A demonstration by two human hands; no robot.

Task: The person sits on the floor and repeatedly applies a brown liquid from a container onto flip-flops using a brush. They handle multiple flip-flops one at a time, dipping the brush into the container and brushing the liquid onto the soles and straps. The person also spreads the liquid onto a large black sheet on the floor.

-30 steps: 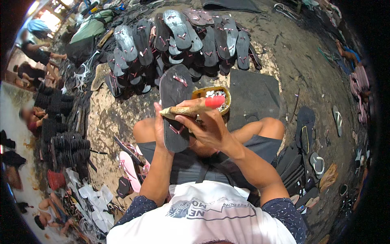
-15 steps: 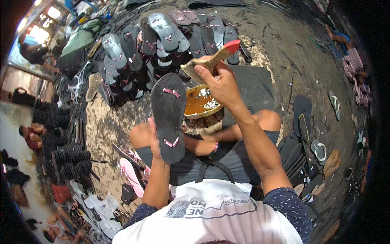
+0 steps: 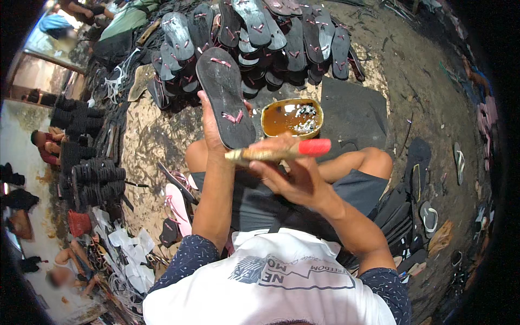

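Note:
My left hand (image 3: 213,129) grips a black sandal sole (image 3: 223,92) from the side and from beneath, its toe end pointing away from me. Short pink strap ends lie on the sole's upturned face. In my right hand (image 3: 297,179) is a brush (image 3: 271,154) with a worn, pale head and a red handle end. The brush lies crosswise, its head close to the sole's near end; whether they touch I cannot tell. Just beyond the right hand stands a bowl (image 3: 264,125) of shiny amber liquid, like glue.
Piled black soles (image 3: 295,46) with pink strap ends fill the far side. A dark mat (image 3: 355,108) lies right of the bowl. Pink sandals (image 3: 177,206) lie by my left knee, and black stacks (image 3: 97,184) stand further left. Other people (image 3: 46,146) sit at the left.
The sole has moved away from me and tilted. My right hand with the brush has come down from above the bowl toward me, and the brush has turned crosswise. The view has shifted too.

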